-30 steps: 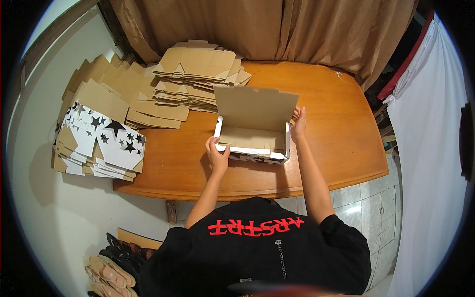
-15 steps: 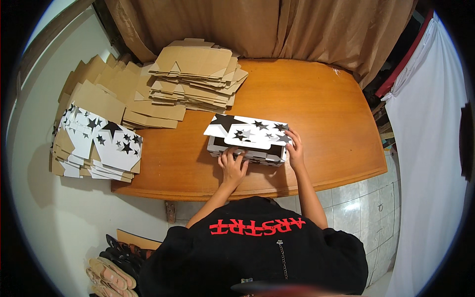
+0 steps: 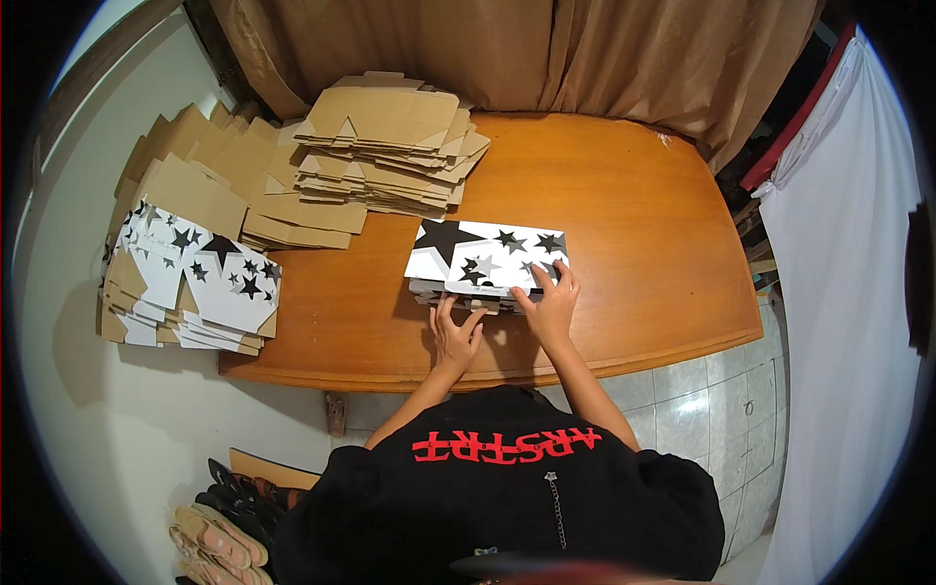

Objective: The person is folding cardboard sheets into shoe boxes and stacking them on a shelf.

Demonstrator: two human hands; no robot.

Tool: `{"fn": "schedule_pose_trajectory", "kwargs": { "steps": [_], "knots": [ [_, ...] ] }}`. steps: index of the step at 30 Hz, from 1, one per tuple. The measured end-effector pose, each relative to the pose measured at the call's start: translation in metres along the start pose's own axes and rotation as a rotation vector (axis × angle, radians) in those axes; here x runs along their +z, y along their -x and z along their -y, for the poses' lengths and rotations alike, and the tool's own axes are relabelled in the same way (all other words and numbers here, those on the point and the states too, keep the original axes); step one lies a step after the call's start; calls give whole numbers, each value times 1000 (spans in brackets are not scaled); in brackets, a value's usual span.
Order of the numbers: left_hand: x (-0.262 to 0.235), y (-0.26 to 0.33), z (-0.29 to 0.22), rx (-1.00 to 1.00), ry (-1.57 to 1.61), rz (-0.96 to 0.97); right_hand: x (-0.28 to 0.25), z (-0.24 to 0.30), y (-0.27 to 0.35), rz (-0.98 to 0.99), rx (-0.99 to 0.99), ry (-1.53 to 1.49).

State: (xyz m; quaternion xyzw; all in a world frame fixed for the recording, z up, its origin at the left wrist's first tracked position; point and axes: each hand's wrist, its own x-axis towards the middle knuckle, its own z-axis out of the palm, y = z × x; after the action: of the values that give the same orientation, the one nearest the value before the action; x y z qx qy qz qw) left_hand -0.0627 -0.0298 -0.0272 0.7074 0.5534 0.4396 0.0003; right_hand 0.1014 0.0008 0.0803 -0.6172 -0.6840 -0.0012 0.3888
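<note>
Near the front edge of the bench (image 3: pixel 634 253), a star-patterned box (image 3: pixel 487 258) is placed lengthwise before both hands, presumably for easy reach. Its lid (image 3: pixel 512 252), lowered over the top, appears steadied by the right hand (image 3: pixel 553 310), whose grip is spread at the front right corner. The front wall (image 3: pixel 424 295) is met by the left hand (image 3: pixel 454 341), grip spread, probably against sliding. Folded cardboard (image 3: pixel 380 127) is stacked aside, leaving working room.
</note>
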Motion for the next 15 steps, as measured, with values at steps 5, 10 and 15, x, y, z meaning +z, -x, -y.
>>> {"fn": "schedule_pose_trajectory", "kwargs": {
  "steps": [5,10,15],
  "knots": [
    [0,0,1,-21,-27,-38,17,-13,7,-69,-79,-13],
    [-4,-1,0,-2,-135,-12,33,-27,11,-159,-161,25],
    [-7,-6,5,41,-131,21,38,-34,12,-224,-229,20]
  ]
}}
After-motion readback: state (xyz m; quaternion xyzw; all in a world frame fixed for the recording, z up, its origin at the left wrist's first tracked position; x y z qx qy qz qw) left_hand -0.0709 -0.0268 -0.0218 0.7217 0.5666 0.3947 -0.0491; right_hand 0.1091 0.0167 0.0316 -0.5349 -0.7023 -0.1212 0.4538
